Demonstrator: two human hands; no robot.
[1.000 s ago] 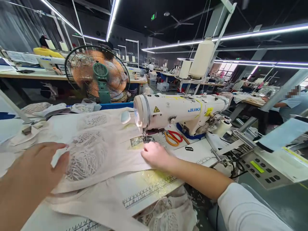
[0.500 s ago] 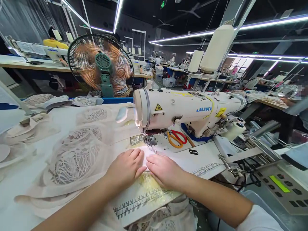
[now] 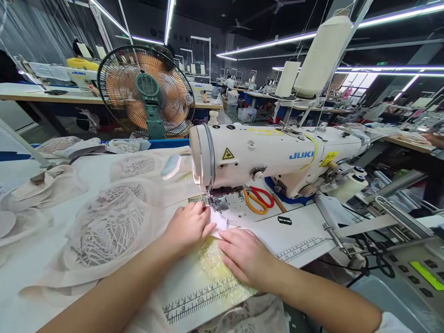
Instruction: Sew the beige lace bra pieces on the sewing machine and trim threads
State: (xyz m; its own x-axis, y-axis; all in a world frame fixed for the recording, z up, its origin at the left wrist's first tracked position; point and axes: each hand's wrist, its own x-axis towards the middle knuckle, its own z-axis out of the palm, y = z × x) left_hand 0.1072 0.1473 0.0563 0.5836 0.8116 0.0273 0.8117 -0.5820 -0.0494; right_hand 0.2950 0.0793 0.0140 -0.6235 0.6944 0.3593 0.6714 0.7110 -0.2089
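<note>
A small white piece of fabric point(image 3: 219, 221) lies on the bed of a white sewing machine point(image 3: 270, 150), just in front of the presser foot point(image 3: 210, 200). My left hand point(image 3: 187, 227) presses on its left side with bent fingers, close to the needle area, the thumb reaching over its near edge. At the piece's near right edge, my right hand point(image 3: 248, 258) has its fingers closed together on it; the right thumb is hidden. Below the hands, yellowish clear tape point(image 3: 212, 261) covers part of the bed by the printed ruler point(image 3: 194, 300).
Beige lace garment pieces point(image 3: 111, 231) spread over the table at left. Scissors with orange and red handles point(image 3: 256, 203) and a black razor blade point(image 3: 285, 220) lie right of the needle. A large fan point(image 3: 147, 90) stands behind; a control panel point(image 3: 416, 273) is at lower right.
My left hand has moved slightly forward, towards the presser foot. The right hand has shifted right and nearer to me, widening the gap between the hands. The view has also shifted a little.
</note>
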